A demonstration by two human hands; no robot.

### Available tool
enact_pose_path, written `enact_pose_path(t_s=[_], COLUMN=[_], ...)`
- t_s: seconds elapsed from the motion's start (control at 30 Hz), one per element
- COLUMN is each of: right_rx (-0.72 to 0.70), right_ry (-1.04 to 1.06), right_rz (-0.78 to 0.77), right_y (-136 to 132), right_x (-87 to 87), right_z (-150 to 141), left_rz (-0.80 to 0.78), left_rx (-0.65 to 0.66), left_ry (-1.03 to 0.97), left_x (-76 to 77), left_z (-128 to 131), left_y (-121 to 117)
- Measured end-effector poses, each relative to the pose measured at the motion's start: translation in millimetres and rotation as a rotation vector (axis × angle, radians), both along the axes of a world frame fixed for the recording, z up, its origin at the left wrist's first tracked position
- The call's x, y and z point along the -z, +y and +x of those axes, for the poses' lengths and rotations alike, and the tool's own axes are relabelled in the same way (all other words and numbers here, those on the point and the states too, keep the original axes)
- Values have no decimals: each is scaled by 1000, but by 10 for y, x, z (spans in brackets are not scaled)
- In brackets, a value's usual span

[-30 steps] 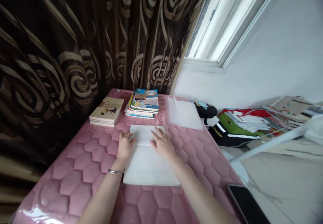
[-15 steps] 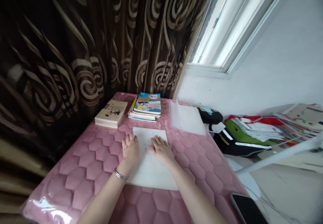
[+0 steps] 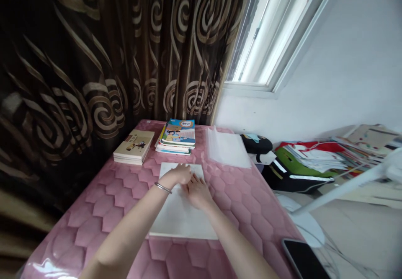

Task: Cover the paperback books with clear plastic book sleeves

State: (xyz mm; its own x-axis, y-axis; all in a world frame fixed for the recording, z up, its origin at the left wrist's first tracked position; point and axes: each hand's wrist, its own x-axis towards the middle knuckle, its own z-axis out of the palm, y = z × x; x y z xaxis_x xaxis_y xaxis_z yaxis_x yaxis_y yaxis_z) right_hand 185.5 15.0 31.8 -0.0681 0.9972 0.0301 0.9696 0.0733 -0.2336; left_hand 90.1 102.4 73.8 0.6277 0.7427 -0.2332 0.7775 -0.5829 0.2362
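My left hand (image 3: 177, 175) lies across the upper part of a white sheet (image 3: 179, 216), fingers pointing right, with a silver bangle on its wrist. My right hand (image 3: 196, 192) rests flat on the same sheet, just below and touching or nearly touching my left hand. Neither hand visibly grips the sheet. It lies flat on a pink quilted table mat (image 3: 103, 212), and my forearms hide part of it. Its exact material is hard to tell.
Beyond the sheet are a stack of cream books (image 3: 134, 147), a stack of schoolbooks (image 3: 177, 137) and clear plastic sleeves (image 3: 228, 149). A black phone (image 3: 303, 260) lies at the lower right. A dark curtain (image 3: 94, 52) hangs left; a black bag (image 3: 256, 143) and papers (image 3: 315, 158) sit right.
My left hand has swung inward to the right, across the top of the sheet and towards my right hand. My right hand has barely moved, and the sheet stays in place.
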Motion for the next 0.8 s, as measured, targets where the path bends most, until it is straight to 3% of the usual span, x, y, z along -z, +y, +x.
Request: enact_pose_path(t_s=[0.23,0.33,0.53,0.7,0.8], right_rx=[-2,-7,4,28,18], right_ry=[-34,-54,-45,21,109], right_rz=[-17,-9,-40,-118,-87], right_y=[14,30,32,74,206], right_x=[44,73,61,-19,-100], right_z=[-3,2,12,-3,-104], left_rz=[83,72,94,104,114], left_rx=[-262,-256,-235,-231,-193], left_ry=[-44,-48,-15,-17,3], left_x=[299,380,398,425,434], left_z=[-60,-165,-270,-266,-281], left_y=[-60,-35,0,9,23])
